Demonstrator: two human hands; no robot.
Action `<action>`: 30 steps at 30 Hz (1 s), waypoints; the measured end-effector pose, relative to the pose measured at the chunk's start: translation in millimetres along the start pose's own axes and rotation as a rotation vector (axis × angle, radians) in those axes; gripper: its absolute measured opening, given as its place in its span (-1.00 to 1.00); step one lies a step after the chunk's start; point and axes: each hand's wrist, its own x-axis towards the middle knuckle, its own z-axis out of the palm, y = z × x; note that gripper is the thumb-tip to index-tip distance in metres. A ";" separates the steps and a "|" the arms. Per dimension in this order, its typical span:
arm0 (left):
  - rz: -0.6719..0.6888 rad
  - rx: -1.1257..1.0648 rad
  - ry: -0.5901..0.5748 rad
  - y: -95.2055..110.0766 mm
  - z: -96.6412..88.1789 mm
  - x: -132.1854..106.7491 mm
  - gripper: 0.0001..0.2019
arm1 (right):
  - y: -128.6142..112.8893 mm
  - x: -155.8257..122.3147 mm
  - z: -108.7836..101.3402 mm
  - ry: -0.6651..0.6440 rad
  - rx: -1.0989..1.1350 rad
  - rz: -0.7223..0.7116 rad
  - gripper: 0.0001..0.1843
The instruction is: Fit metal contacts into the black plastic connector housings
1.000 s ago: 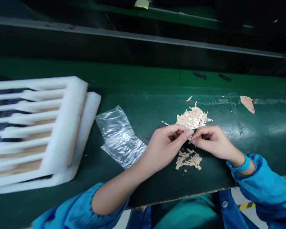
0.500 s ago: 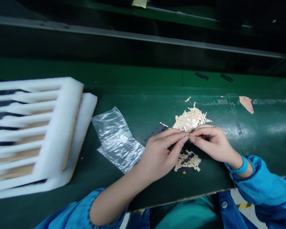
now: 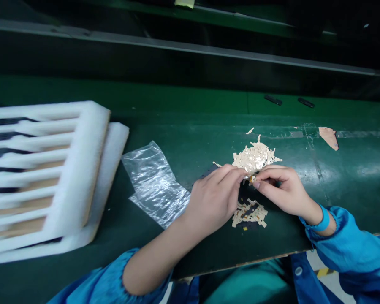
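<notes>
Between thumb and forefinger, my right hand (image 3: 281, 190) pinches a small cream-and-amber flat piece (image 3: 252, 179). My left hand (image 3: 213, 198) is closed beside it, its fingertips right at the piece; what they hold, if anything, is hidden. Behind the hands lies a heap of thin cream-coloured pieces (image 3: 255, 155). Nearer to me is a smaller pile of similar pieces (image 3: 251, 214) mixed with dark bits and amber spots. Some dark flat material (image 3: 210, 170) shows partly behind my left hand.
White foam trays (image 3: 91, 169) with slots and black parts are stacked at the left. A clear plastic bag (image 3: 158, 185) lies between them and my left hand. Two black parts (image 3: 273, 100) rest at the back of the green table (image 3: 291, 236), with a pinkish scrap (image 3: 328, 138) at right.
My left fingers have curled and shifted slightly away from the right fingertips, so more of the small piece shows. My right hand has hardly moved.
</notes>
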 end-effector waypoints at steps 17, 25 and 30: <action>-0.509 -0.906 -0.200 3.6 -3.8 13.9 -0.86 | -0.2 1.2 -8.3 -0.087 -0.052 0.059 -0.82; -0.407 -0.617 -0.038 6.4 -3.3 10.9 -0.88 | -0.9 -1.7 -5.2 0.149 -0.360 -0.111 -0.95; -0.231 -0.499 -0.046 7.9 -0.8 5.3 -0.88 | -0.8 -4.1 0.3 0.064 -0.413 -0.192 -0.87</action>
